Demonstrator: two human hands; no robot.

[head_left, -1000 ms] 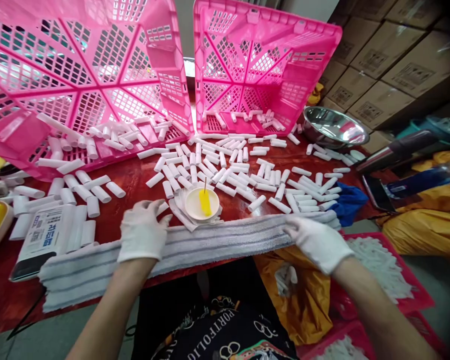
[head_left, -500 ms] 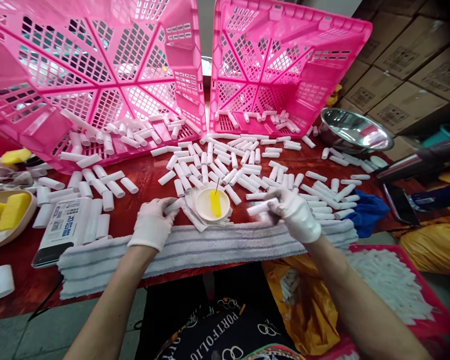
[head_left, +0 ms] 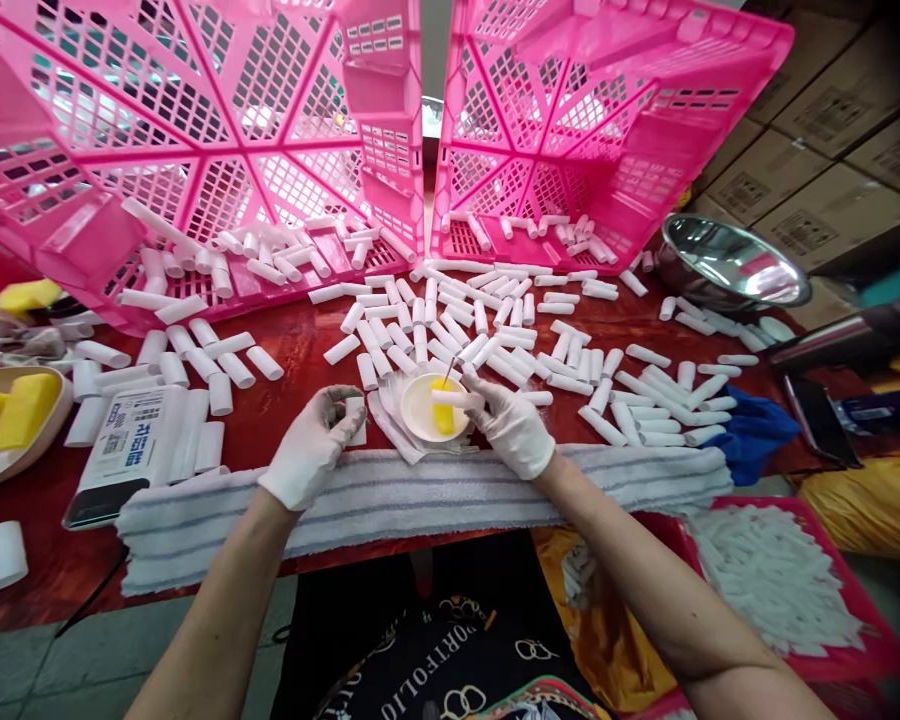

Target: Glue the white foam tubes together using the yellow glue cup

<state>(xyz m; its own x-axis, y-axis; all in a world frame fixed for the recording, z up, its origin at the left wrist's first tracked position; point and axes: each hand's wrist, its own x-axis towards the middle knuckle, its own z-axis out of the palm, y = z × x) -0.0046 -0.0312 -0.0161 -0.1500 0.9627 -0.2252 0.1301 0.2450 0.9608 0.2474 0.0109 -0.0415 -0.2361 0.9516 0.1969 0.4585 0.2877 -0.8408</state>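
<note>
Right hand (head_left: 511, 425) fingers clamped on one end of white tube (head_left: 452, 399), free end over bowl (head_left: 418, 407). Left hand (head_left: 311, 443) pinching second tube (head_left: 354, 407), just left of bowl. Striped towel (head_left: 435, 495) along tabletop (head_left: 270, 412) near edge; loose tubes (head_left: 420, 342) crowd behind bowl; bare patch left of left hand.

White tube (head_left: 456, 399) — level, over the three o'clock side of the pale round dish (head_left: 415, 406); second tube (head_left: 355, 405) — white, partly hidden, at nine o'clock.
</note>
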